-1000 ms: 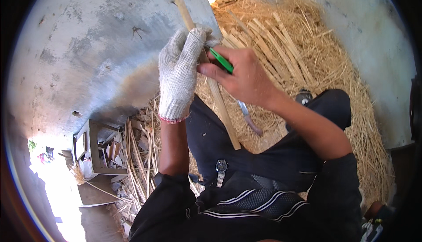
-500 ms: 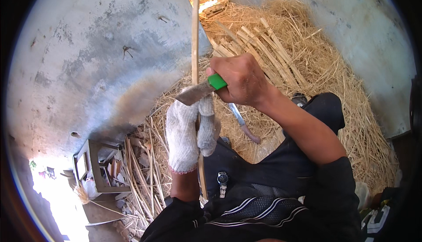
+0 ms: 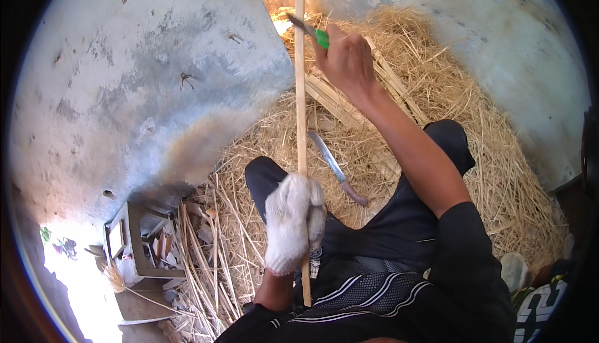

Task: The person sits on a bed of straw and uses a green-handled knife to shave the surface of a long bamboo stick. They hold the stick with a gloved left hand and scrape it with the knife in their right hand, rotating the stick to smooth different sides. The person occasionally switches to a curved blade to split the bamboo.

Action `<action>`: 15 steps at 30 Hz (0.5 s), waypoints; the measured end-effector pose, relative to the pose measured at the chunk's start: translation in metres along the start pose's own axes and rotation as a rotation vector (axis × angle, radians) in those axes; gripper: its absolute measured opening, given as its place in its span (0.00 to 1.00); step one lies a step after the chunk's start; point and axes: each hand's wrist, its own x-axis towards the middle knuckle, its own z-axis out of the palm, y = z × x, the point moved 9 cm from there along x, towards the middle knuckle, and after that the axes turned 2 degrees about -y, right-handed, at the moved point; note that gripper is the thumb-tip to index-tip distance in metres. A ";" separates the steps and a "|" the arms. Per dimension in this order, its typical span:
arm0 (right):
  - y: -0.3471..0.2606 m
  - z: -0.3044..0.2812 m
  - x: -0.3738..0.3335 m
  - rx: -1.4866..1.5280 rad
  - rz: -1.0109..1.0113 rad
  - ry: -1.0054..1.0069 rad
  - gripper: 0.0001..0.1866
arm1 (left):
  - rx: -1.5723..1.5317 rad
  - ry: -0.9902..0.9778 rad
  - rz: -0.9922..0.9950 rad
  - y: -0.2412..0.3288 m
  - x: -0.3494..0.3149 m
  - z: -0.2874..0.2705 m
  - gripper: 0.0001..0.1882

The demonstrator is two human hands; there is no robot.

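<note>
A long, narrow wooden strip (image 3: 301,106) runs upright through the picture, from the top edge down to my lap. My left hand (image 3: 293,221), in a white knitted glove, is wrapped round the strip low down, close to my body. My bare right hand (image 3: 347,59) grips a knife (image 3: 321,38) by its green handle. The knife's blade lies across the strip near its far end. Below, on the shavings between my legs, rests a second, longer knife (image 3: 329,158) with a brown handle.
Pale shavings (image 3: 399,37) heap up ahead and to the right against a grey wall (image 3: 499,50). Cut strips (image 3: 337,103) lie on them. A scuffed grey panel (image 3: 156,62) stands at the left. Beneath it are a frame-like box (image 3: 134,249) with scraps and several thin sticks (image 3: 215,249).
My right hand has moved the green-handled knife far up the strip, away from my body. My gloved left hand has come down and nearer, still holding the strip.
</note>
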 end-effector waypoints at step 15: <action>0.102 0.036 0.101 -0.291 0.170 -0.148 0.21 | 0.152 0.142 -0.107 -0.036 -0.085 -0.054 0.20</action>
